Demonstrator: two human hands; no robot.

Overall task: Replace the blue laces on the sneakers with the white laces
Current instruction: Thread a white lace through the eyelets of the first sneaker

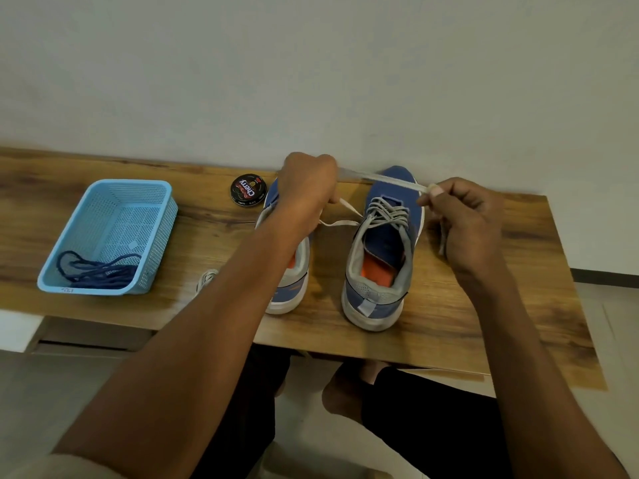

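Two blue sneakers on wood bench [484, 340], toes toward wall, centre of frame. Right sneaker [378, 250] fully visible, laced with white lace [387, 210] through the eyelets; orange insole showing. Left sneaker [288, 271] mostly hidden behind left forearm; lacing not visible.

Left hand [306, 190] above left sneaker's toe, fingers curled, gripping white lace. From the fist: one stretch runs taut to the right over the right sneaker's toe; lower down, a loop comes out of the fist and runs to the right sneaker's top eyelets.

Right hand [463, 219] just right of right sneaker, thumb and forefinger pinching the taut lace end at upper-left of the hand. Other fingers curled; a bit of lace seems to hang below the palm, blurred, cannot confirm.

Blue laces [96, 269] bundled in near corner of light blue basket [162, 216], left of frame, well apart from sneakers.

Second white lace [207, 278] partly visible on bench beside left forearm, between basket and left sneaker.

Polish tin [248, 190], black with red label, near bench's back edge, just left of left hand.
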